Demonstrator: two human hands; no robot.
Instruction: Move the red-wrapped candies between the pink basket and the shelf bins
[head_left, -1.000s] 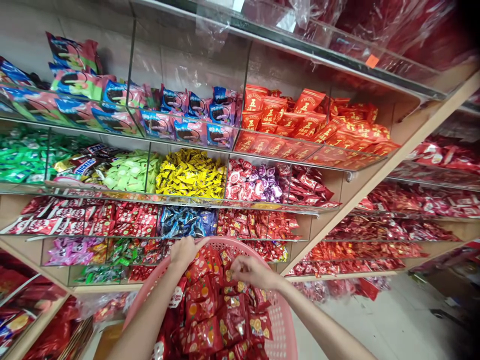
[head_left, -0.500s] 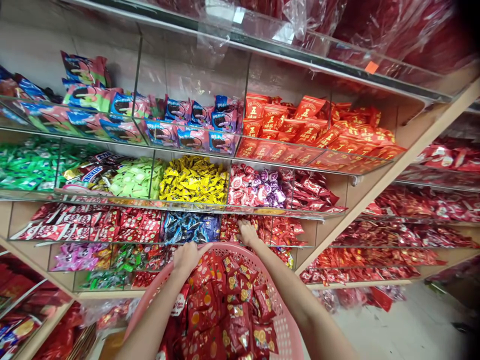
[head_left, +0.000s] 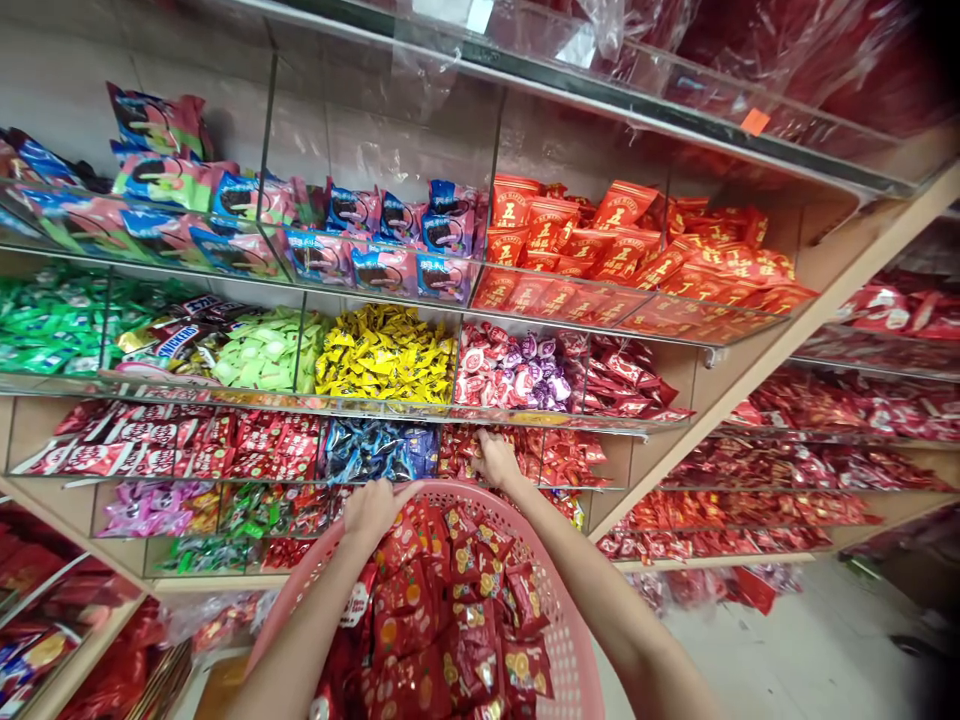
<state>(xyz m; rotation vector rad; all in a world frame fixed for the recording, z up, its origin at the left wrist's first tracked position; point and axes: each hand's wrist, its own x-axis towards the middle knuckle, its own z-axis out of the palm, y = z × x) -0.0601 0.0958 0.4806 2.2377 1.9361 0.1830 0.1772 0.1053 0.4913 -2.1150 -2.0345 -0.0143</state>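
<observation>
A pink perforated plastic basket (head_left: 574,620) full of red candy packets (head_left: 409,600), some printed with orange slices, stands below me, close to the shelf. My left hand (head_left: 369,508) is closed around its far rim. Past the rim, my right hand (head_left: 498,462) reaches into a shelf compartment of small red wrapped candies (head_left: 456,455). Its visible fingers are a little apart at the candies; the fingertips are partly hidden and no held candy shows. Blue-wrapped candies (head_left: 381,450) fill the neighbouring compartment on the left, and more red candies (head_left: 574,457) lie on the right.
Clear shelf dividers and ledges (head_left: 382,410) run just above my hands. Higher up are yellow candies (head_left: 386,355), purple and red candies (head_left: 517,370), orange-red packets (head_left: 551,228) and blue-pink packets (head_left: 382,268). A slanting wooden side panel (head_left: 720,400) separates another candy rack on the right.
The view has shifted slightly, so the shelves sit a little higher and farther left. My right hand has moved slightly among the red candies; my left hand keeps hold of the basket rim.
</observation>
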